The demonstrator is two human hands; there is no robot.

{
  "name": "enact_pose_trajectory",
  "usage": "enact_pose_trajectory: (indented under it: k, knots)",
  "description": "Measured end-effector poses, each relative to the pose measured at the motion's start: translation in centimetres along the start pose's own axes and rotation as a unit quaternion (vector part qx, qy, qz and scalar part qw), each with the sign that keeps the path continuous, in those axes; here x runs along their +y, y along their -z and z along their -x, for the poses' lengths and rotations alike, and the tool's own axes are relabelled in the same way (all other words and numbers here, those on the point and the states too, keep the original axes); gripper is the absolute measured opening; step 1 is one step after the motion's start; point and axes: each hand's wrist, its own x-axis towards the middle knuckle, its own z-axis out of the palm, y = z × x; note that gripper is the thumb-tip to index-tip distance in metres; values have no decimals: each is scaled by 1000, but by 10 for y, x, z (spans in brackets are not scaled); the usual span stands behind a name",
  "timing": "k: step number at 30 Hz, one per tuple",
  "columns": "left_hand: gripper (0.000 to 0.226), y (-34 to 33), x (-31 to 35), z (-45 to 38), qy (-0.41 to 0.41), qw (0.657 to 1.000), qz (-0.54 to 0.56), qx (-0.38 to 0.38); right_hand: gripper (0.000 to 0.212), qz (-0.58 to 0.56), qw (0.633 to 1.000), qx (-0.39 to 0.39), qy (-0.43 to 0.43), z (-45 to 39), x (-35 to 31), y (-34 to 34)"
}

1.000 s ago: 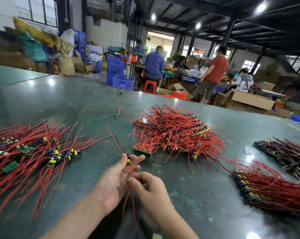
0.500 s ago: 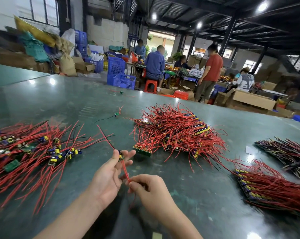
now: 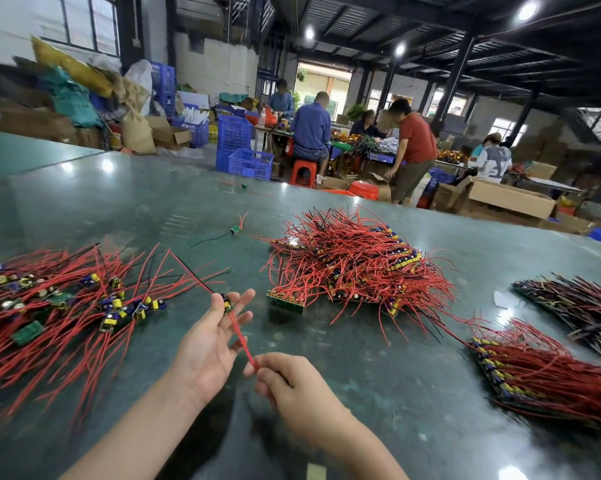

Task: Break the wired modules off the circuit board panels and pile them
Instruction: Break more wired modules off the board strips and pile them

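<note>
The left hand held a single wired module above the near middle of the green table, thumb and forefinger pinching the small board while the other fingers stayed spread. Red leads ran from the module down to the right hand, whose curled fingers and thumb pinched their ends. Another red and black pair of wires rose from the module up and to the left.

Toward the left edge of the table lay the loose pile of separated modules, their yellow and blue parts showing among fanned red wires. At the middle of the table sat a large heap of panels thick with red wires, and one green panel strip lay at its near left side. By the right edge a stack of panels lay flat with red wires trailing rightward, and farther along that edge lay a darker stack. One stray module with a black lead lay alone toward the far side, left of the heap.

Beyond the far edge, people worked at another bench among blue crates, a red stool and cardboard boxes
</note>
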Motion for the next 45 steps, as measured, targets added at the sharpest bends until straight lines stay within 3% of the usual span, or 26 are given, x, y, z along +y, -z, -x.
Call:
enact_pose_trajectory:
  k: [3,7,12,15,18,21,23,26,31,37,45]
  knots:
    - [30,-1,-4,-4,-38,999,-29,5,36,-59,998,-11,-22,-1,0,-1]
    - [30,2,-2,-9,-85,994,-70,8,27,29,999,36,-3,0,6,-2]
    - [31,6,0,-15,-65,996,-50,-16,27,77,997,29,5,4,1,-3]
    - [32,6,-3,-17,-55,997,-41,-19,37,-97,993,-24,-60,6,-7,-4]
    - [31,5,-4,-17,-40,999,-21,-22,33,-347,925,-88,-124,5,-9,-1]
    - [30,6,-4,-17,-33,999,-18,-23,29,-427,882,-129,-153,7,-9,-1]
    - [31,6,-2,-16,-24,999,-29,-24,31,-366,912,-117,-144,7,-8,-1]
    - [34,4,1,-12,10,999,-29,-43,37,-192,976,-26,-102,4,-7,9]
    - [39,-5,-11,1,43,990,-68,-116,28,-173,978,93,-76,0,-2,24]
    - [42,-13,-25,18,33,978,-116,-172,27,-115,984,130,-49,-1,3,12]
    - [39,-18,-22,22,31,982,-94,-163,29,-108,988,112,-1,-1,2,13]
